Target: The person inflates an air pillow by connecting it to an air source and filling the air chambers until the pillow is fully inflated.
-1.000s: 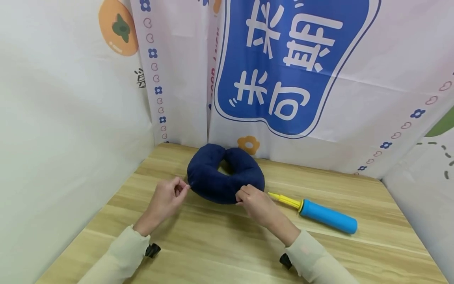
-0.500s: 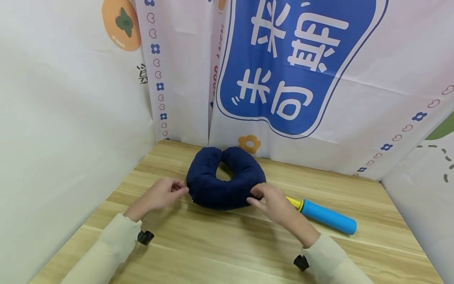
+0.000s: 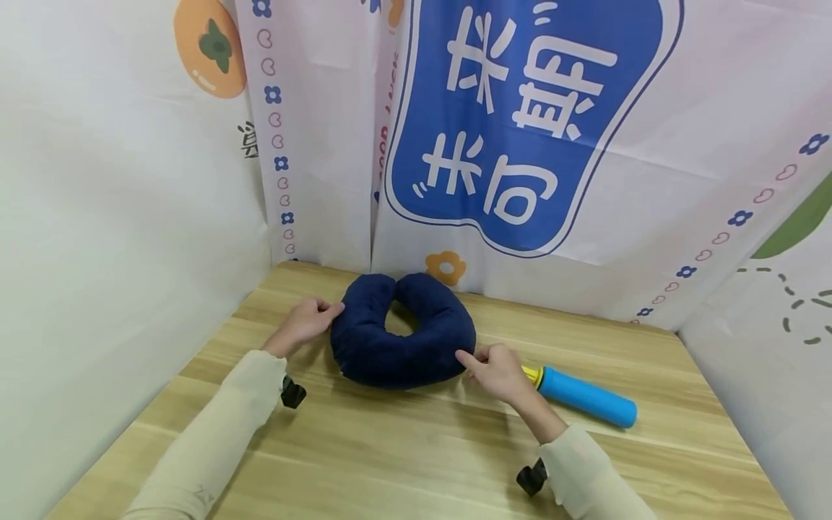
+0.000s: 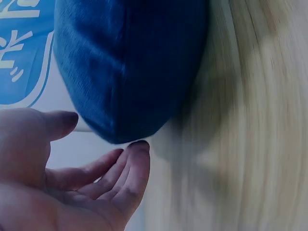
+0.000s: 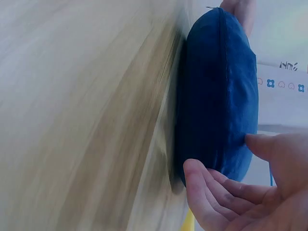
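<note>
A navy blue U-shaped neck pillow (image 3: 399, 357) lies on the wooden table, its two ends meeting at the back. At its left side is my left hand (image 3: 307, 323); in the left wrist view the relaxed fingers (image 4: 137, 168) and thumb stand at the rounded edge, barely touching if at all. My right hand (image 3: 499, 373) holds the pillow's front right edge. In the right wrist view its thumb lies on the upper face and its fingers (image 5: 195, 175) bend against the side. A seam runs along the pillow's outer side.
Just right of my right hand lies a blue hand pump (image 3: 588, 397) with a yellow nozzle end, partly hidden by that hand. A printed white cloth (image 3: 338, 144) hangs behind the table, and a white wall (image 3: 130, 217) stands at the left.
My left hand has moved up along the pillow's left side. My right hand has let go of the front edge, shifted right and taken the right side. The pillow's ends look slightly reshaped.
</note>
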Available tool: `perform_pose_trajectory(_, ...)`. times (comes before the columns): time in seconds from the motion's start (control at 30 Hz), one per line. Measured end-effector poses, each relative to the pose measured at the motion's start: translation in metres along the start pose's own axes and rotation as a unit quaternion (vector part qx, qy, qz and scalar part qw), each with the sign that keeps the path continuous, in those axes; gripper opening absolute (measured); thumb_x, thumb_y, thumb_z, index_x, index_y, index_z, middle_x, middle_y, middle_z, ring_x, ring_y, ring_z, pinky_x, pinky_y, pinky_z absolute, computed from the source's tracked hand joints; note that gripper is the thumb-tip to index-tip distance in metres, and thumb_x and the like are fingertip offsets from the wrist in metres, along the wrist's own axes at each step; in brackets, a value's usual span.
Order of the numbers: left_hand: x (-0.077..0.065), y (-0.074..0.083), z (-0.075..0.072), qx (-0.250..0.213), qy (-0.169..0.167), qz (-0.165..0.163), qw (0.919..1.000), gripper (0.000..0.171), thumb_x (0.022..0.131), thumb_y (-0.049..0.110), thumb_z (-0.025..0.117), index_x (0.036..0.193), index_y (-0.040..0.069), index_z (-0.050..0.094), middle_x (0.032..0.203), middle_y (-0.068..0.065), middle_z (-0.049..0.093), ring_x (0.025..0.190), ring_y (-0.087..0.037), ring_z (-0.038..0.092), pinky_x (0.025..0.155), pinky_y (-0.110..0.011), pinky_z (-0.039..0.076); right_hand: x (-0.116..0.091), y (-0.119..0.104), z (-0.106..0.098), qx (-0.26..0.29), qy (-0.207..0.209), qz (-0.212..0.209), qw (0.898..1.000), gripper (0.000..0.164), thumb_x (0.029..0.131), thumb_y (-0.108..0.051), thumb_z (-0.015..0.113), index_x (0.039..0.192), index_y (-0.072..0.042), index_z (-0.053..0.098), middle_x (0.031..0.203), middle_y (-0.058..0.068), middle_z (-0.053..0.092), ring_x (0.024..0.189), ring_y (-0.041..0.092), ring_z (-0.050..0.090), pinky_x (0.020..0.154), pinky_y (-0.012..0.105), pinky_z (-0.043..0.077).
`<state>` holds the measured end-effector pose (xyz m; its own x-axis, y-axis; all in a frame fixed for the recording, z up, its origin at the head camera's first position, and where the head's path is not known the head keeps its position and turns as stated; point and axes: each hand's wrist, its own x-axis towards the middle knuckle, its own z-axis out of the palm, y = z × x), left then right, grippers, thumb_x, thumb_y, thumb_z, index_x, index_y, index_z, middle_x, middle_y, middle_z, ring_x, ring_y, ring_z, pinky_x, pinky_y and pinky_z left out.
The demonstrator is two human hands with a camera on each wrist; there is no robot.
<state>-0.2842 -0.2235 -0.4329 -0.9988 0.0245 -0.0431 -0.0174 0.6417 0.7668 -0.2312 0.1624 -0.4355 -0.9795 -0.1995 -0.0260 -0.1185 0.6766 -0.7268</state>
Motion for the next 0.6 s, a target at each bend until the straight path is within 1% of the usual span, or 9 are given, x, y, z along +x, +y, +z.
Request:
perform_pose_trajectory(0.1, -0.001, -0.002, 0.002, -0.025, -0.005, -0.002, 0.9997, 0.050, 0.110, 0.042, 0.054, 0.126, -0.003, 0.066, 0.100, -0.010, 0.063, 0.089, -0.024, 0.058, 0.076, -0.030, 0.047, 0.003, -0.004, 0.005, 0.008, 0.003, 0.001, 1.000, 0.050, 0.104, -0.044, 0.067, 0.078, -0.002, 0.075, 0.074, 0.016, 0.076, 0.051, 0.013, 0.048, 0.053, 0.026, 0.039)
perform_pose_trajectory(0.17, -0.003, -0.004, 0.002, -0.044, -0.008, 0.000, 0.9990, 0.046, 0.110, 0.041, 0.054, 0.121, -0.002, 0.067, 0.088, -0.004, 0.058, 0.080, -0.021, 0.055, 0.071, -0.030, 0.045, 0.005, -0.009, 0.006, 0.007, 0.005, 0.000, 1.000, 0.050, 0.105, -0.042, 0.066, 0.077, -0.001, 0.074, 0.072, 0.018, 0.074, 0.049, 0.013, 0.043, 0.052, 0.026, 0.036)
perform_pose_trajectory(0.23, -0.007, -0.006, -0.001, -0.060, -0.011, 0.002, 0.9981, 0.040, 0.110, 0.039, 0.054, 0.103, 0.002, 0.066, 0.075, 0.002, 0.050, 0.070, -0.018, 0.050, 0.066, -0.029, 0.042, 0.008, -0.014, 0.006, -0.001, 0.008, 0.000, 1.000, 0.050, 0.105, -0.041, 0.065, 0.073, -0.003, 0.072, 0.071, 0.018, 0.074, 0.048, 0.013, 0.043, 0.052, 0.025, 0.036)
perform_pose_trajectory(0.3, -0.014, -0.008, -0.005, -0.073, -0.018, 0.006, 0.9971, 0.038, 0.110, 0.037, 0.055, 0.087, 0.007, 0.057, 0.067, 0.006, 0.042, 0.063, -0.014, 0.043, 0.064, -0.028, 0.040, 0.011, -0.020, 0.006, -0.009, 0.010, -0.003, 1.000, 0.050, 0.106, -0.040, 0.064, 0.070, -0.005, 0.069, 0.069, 0.016, 0.073, 0.047, 0.013, 0.044, 0.051, 0.025, 0.036)
perform_pose_trajectory(0.33, -0.019, -0.009, -0.008, -0.079, -0.022, 0.010, 0.9966, 0.040, 0.110, 0.035, 0.056, 0.080, 0.009, 0.050, 0.064, 0.006, 0.037, 0.060, -0.013, 0.040, 0.062, -0.028, 0.039, 0.013, -0.023, 0.006, -0.013, 0.011, -0.004, 1.000, 0.051, 0.106, -0.040, 0.064, 0.068, -0.006, 0.068, 0.067, 0.015, 0.072, 0.047, 0.013, 0.044, 0.051, 0.025, 0.036)
perform_pose_trajectory(0.4, -0.031, -0.008, -0.012, -0.077, -0.030, 0.014, 0.9965, 0.042, 0.110, 0.032, 0.058, 0.075, 0.011, 0.046, 0.063, 0.006, 0.040, 0.061, -0.013, 0.043, 0.062, -0.029, 0.042, 0.017, -0.029, 0.007, -0.022, 0.012, -0.003, 1.000, 0.052, 0.107, -0.039, 0.062, 0.064, -0.010, 0.063, 0.062, 0.010, 0.068, 0.047, 0.012, 0.044, 0.051, 0.025, 0.036)
perform_pose_trajectory(0.5, -0.050, -0.005, -0.017, -0.049, -0.044, 0.019, 0.9976, 0.040, 0.109, 0.031, 0.061, 0.078, 0.005, 0.059, 0.069, -0.001, 0.056, 0.067, -0.017, 0.055, 0.064, -0.030, 0.047, 0.024, -0.034, 0.007, -0.028, 0.013, 0.000, 1.000, 0.052, 0.108, -0.035, 0.059, 0.061, -0.013, 0.054, 0.055, 0.001, 0.054, 0.048, 0.013, 0.039, 0.050, 0.026, 0.034)
perform_pose_trajectory(0.57, -0.063, -0.001, -0.019, -0.023, -0.056, 0.019, 0.9980, 0.037, 0.107, 0.033, 0.063, 0.088, 0.001, 0.069, 0.079, -0.008, 0.067, 0.075, -0.021, 0.063, 0.066, -0.032, 0.050, 0.029, -0.035, 0.007, -0.038, 0.018, -0.002, 0.999, 0.052, 0.109, -0.032, 0.057, 0.061, -0.016, 0.049, 0.055, -0.003, 0.044, 0.049, 0.013, 0.037, 0.051, 0.026, 0.033)
perform_pose_trajectory(0.6, -0.068, 0.000, -0.019, -0.012, -0.062, 0.022, 0.9977, 0.038, 0.106, 0.033, 0.064, 0.092, 0.000, 0.072, 0.082, -0.011, 0.070, 0.077, -0.024, 0.065, 0.066, -0.032, 0.051, 0.031, -0.035, 0.007, -0.044, 0.017, -0.003, 0.999, 0.052, 0.110, -0.031, 0.056, 0.061, -0.016, 0.047, 0.054, -0.003, 0.041, 0.048, 0.013, 0.036, 0.051, 0.026, 0.033)
